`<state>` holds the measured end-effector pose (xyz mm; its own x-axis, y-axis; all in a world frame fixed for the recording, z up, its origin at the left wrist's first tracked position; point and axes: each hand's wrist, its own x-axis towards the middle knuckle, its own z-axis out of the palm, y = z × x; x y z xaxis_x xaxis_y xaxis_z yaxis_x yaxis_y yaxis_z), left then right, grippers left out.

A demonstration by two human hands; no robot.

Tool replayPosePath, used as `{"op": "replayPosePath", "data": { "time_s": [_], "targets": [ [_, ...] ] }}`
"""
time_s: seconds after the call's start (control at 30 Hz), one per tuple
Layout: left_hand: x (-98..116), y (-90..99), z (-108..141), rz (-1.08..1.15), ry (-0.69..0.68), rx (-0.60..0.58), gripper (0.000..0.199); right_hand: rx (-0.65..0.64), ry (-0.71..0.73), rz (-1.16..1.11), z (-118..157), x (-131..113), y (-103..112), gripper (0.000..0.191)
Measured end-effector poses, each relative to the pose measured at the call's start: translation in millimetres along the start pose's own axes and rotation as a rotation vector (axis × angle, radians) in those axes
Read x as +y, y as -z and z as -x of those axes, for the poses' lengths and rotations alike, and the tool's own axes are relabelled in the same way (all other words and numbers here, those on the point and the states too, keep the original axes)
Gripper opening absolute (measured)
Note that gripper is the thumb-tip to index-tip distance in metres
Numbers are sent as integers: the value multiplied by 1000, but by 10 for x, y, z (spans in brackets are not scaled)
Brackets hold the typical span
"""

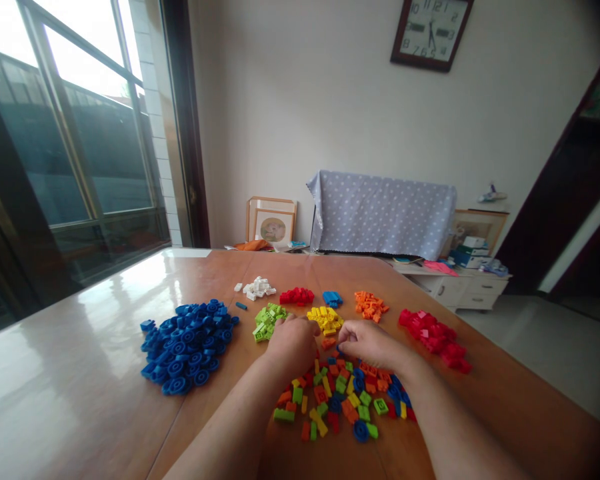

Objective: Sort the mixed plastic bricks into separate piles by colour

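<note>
My left hand [294,341] is over the table between the lime green pile [269,321] and the yellow pile [325,320], its fingers curled down and mostly hidden. Just right of the yellow pile, my right hand [367,343] has its thumb and fingers pinched together, with something dark and tiny at the tips. An orange brick [329,343] lies between the hands. Mixed loose bricks [335,400] spread below both hands, between my forearms. Behind them sit white [260,288], red [297,297], light blue [332,299] and orange [371,306] piles.
A large heap of dark blue round pieces [187,347] stands on the wooden table [105,327] at the left. A long red pile [435,339] is at the right. Beyond the table are a cloth-covered object [383,213] and a white cabinet [465,292].
</note>
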<state>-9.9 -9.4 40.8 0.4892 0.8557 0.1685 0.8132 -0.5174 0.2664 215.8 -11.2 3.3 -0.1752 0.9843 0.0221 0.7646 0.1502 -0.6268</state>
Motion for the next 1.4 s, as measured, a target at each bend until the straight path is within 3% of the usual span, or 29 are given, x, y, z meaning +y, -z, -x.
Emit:
{"op": "replayPosePath", "data": {
  "time_s": [0.2,0.47,0.63,0.8,0.9,1.03,1.17,1.3,1.4],
  "targets": [
    [19,-12,6,19,0,-1,32,75,88,60,-29,-75,-30,12],
    [20,-22,11,135,-26,51,29,-32,42,12,22,39,25,16],
    [18,-42,10,258,-30,106,23,-19,58,25,29,34,21,12],
    [13,-106,-42,548,-8,190,17,149,94,-61,2,-90,11,18],
    [31,-151,-90,824,74,163,22,250,174,-169,-2,-224,-19,22],
    [62,-178,-109,1259,166,61,23,279,244,-260,-7,-317,-83,23],
    [77,-162,-90,1464,250,29,27,298,266,-256,-20,-330,-120,23],
    [38,-148,-107,1531,301,68,27,256,282,-291,-2,-354,-110,31],
    [-49,-107,-153,1668,382,185,27,268,257,-284,-3,-314,-98,40]
  ]
}}
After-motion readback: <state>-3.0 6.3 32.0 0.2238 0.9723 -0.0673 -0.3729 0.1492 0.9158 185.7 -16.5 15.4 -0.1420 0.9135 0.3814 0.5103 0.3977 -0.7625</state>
